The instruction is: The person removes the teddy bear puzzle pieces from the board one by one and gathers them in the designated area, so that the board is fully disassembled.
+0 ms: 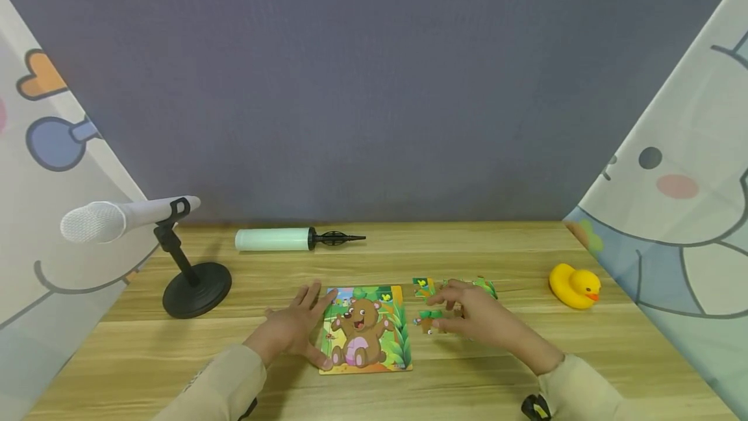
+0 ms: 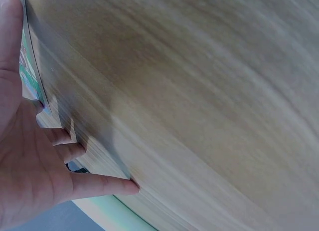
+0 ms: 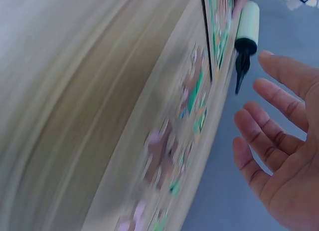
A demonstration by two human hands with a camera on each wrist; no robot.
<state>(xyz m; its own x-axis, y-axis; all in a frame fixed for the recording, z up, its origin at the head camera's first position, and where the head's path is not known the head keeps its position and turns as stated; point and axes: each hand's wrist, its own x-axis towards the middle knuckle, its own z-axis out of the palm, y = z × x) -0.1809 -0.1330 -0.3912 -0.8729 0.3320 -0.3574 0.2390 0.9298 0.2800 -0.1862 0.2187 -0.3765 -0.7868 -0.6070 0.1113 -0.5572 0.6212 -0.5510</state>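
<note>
A square jigsaw puzzle (image 1: 362, 333) with a cartoon bear lies on the wooden table. My left hand (image 1: 292, 329) rests at its left edge, fingers spread, the thumb at the lower left corner. In the left wrist view the fingers of the left hand (image 2: 35, 166) are stretched out by the puzzle's side. Over loose puzzle pieces to the right hovers my right hand (image 1: 476, 314). The right wrist view shows this hand (image 3: 284, 141) with its fingers loosely bent and nothing in them. Brown and pink pieces (image 3: 162, 156) lie below it, blurred; the hand partly hides them in the head view.
Behind the puzzle lies a pale green hand pump (image 1: 274, 240) with a black nozzle. A white microphone (image 1: 131, 216) on a black stand (image 1: 197, 290) is at the left. On the right sits a yellow rubber duck (image 1: 573, 286). A grey panel (image 1: 374, 96) rises at the back.
</note>
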